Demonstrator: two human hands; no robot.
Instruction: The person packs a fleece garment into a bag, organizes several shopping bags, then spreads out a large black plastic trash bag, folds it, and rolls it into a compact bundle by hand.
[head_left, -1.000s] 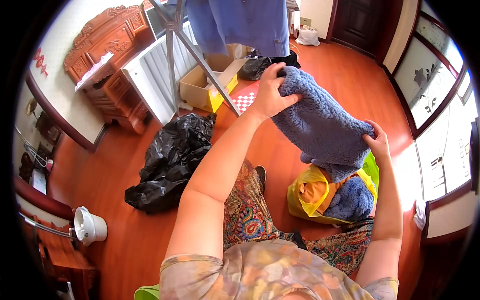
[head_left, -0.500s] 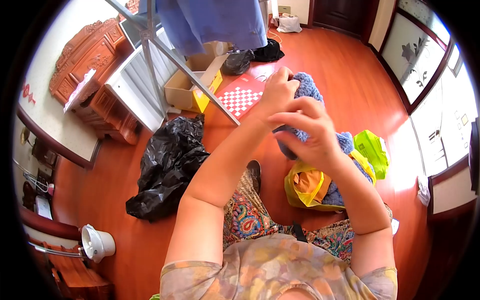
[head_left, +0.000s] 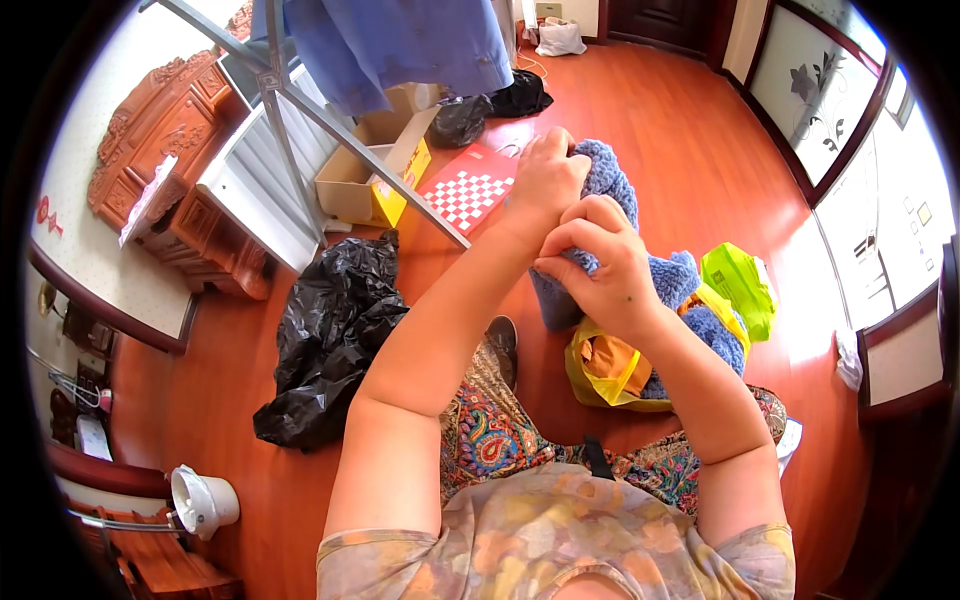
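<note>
My left hand (head_left: 550,175) is closed on one end of a fluffy blue-grey cloth (head_left: 608,185), which hangs down in front of me. Close beside it, my right hand (head_left: 598,262) has thumb and fingertips pinched together; what is between them, if anything, is too small to make out. The cloth's lower part droops behind my right hand. Below it stands a yellow plastic bag (head_left: 590,385) holding an orange-brown cloth (head_left: 612,362) and more blue fluffy fabric (head_left: 712,338).
A black plastic bag (head_left: 335,335) lies on the floor at left. Beyond are an open cardboard box (head_left: 347,190), a red checkered board (head_left: 470,190) and a metal rack (head_left: 330,122) with blue clothing (head_left: 400,50). A green bag (head_left: 738,285) is at right, a white bucket (head_left: 205,503) lower left.
My right hand has left the cloth's far end and come in beside my left hand, its fingers closing. The cloth, stretched between both hands before, now hangs from my left. The view has shifted.
</note>
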